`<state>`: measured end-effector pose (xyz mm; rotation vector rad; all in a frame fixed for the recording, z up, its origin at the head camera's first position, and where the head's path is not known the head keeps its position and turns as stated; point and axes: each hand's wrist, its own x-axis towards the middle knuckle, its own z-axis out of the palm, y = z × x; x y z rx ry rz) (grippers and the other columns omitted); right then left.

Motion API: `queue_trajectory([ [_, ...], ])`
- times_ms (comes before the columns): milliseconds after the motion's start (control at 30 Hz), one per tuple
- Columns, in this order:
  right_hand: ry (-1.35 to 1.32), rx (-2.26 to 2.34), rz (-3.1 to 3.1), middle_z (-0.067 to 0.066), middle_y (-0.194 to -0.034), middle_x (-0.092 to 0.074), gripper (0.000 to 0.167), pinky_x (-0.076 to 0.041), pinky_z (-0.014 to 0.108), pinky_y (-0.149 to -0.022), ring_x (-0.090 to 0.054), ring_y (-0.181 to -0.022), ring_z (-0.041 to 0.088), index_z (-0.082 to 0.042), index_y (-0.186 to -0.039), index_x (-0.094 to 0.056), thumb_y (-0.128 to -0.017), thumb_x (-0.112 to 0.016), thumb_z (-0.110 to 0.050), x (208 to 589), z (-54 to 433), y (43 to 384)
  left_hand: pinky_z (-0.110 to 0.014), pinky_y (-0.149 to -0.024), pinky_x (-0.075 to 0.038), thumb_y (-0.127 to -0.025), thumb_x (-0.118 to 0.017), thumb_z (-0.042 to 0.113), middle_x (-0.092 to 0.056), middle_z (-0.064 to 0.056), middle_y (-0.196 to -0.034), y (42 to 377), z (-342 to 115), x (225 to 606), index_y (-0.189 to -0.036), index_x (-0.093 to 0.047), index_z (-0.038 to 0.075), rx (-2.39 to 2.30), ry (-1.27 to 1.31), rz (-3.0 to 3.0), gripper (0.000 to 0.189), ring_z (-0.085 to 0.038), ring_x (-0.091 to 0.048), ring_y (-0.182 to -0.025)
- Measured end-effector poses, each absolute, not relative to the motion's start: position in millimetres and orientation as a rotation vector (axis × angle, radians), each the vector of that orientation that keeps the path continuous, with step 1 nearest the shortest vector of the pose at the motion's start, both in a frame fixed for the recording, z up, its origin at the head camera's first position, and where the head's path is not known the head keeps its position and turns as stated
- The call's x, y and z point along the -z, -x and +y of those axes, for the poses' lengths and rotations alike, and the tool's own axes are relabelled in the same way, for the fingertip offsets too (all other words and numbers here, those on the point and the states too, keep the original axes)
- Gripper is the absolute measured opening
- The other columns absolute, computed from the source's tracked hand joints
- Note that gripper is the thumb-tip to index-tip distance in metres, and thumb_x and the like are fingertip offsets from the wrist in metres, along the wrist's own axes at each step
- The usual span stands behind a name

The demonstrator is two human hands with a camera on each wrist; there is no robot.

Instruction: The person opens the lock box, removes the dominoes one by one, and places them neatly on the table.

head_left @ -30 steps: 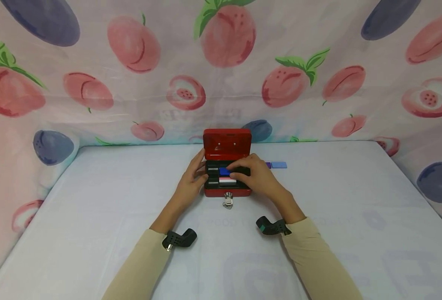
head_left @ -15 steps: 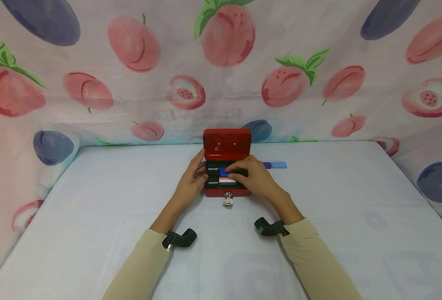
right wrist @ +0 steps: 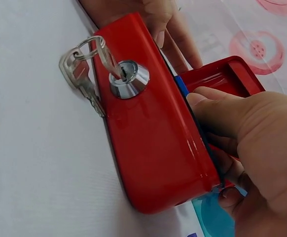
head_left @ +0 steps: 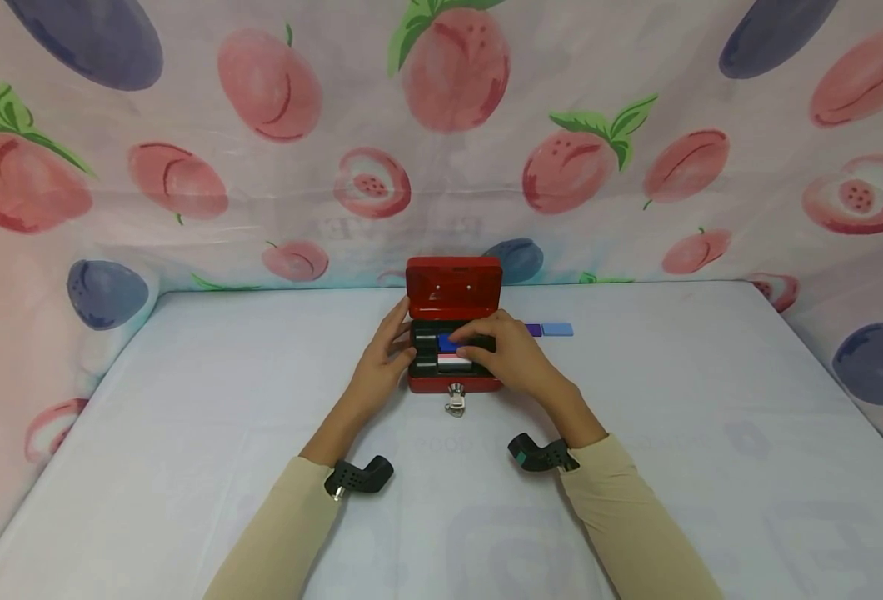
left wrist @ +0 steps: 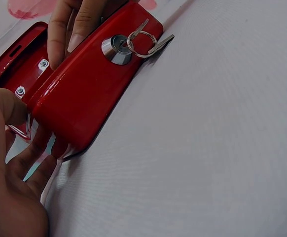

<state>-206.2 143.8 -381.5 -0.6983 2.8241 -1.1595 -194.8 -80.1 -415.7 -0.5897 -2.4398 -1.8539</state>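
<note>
A red metal cash box (head_left: pixel 430 386) stands with its lid (head_left: pixel 454 287) raised and a black compartmented tray inside. My left hand (head_left: pixel 376 367) rests against the box's left end, with fairly straight fingers along the side and the thumb at the rim. Over the tray, my right hand (head_left: pixel 520 358) pinches a flat blue rectangular piece (head_left: pixel 446 342) between thumb and fingers. A pink-and-white piece (head_left: pixel 452 361) lies in front of the blue one. Keys on a ring (right wrist: pixel 79 74) hang from the front lock (right wrist: pixel 128 79). The right hand hides the tray's right part.
To the right of the box, a purple piece (head_left: pixel 534 330) and a light blue piece (head_left: pixel 558 330) lie on the white-covered table (head_left: pixel 261 400). Behind the table hangs a fruit-patterned cloth (head_left: pixel 261 192).
My right hand has shifted very slightly left over the tray, showing more of the purple piece. The left hand and the box stay where they were.
</note>
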Motion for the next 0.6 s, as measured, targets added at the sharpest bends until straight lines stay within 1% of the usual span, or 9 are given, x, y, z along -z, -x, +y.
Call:
queue_trajectory([
  [33, 0.703, 1.159, 2.822, 0.005, -0.111, -0.063, 0.021, -0.045, 0.047, -0.093, -0.05, -0.11, 0.024, -0.018, -0.108, -0.073, -0.087, -0.071, -0.019, 380.9, 144.0, 206.0, -0.044, -0.107, -0.033, -0.095, -0.047, -0.004, -0.018, 0.004, -0.157, 197.2, -80.6, 420.5, -0.154, -0.019, 0.024, 1.848, 0.589, -2.439, 0.071, -0.024, -0.036, -0.133],
  [233, 0.72, 1.156, 2.797, 0.006, -0.115, -0.062, 0.023, -0.044, 0.047, -0.094, -0.049, -0.112, 0.025, -0.018, -0.11, -0.073, -0.088, -0.07, -0.016, 377.9, 145.1, 205.7, -0.045, -0.107, -0.033, -0.094, -0.047, -0.004, -0.018, 0.002, -0.157, 196.7, -80.7, 419.5, -0.154, -0.02, 0.024, 1.863, 0.592, -2.428, 0.072, -0.025, -0.037, -0.133],
  [433, 0.713, 1.147, 2.779, 0.008, -0.116, -0.061, 0.023, -0.045, 0.046, -0.093, -0.05, -0.11, 0.025, -0.018, -0.111, -0.073, -0.089, -0.069, -0.015, 376.0, 145.3, 205.2, -0.044, -0.108, -0.033, -0.094, -0.047, -0.004, -0.018, 0.003, -0.157, 196.5, -80.6, 419.3, -0.154, -0.02, 0.024, 1.872, 0.584, -2.433, 0.071, -0.024, -0.036, -0.133],
  [600, 0.751, 1.142, 2.782, 0.007, -0.115, -0.063, 0.022, -0.045, 0.045, -0.093, -0.051, -0.11, 0.025, -0.017, -0.109, -0.073, -0.088, -0.069, -0.013, 377.2, 145.3, 206.4, -0.047, -0.108, -0.032, -0.095, -0.045, -0.006, -0.017, -0.001, -0.158, 197.0, -80.9, 419.4, -0.154, -0.018, 0.019, 1.863, 0.581, -2.445, 0.07, -0.028, -0.035, -0.134],
])
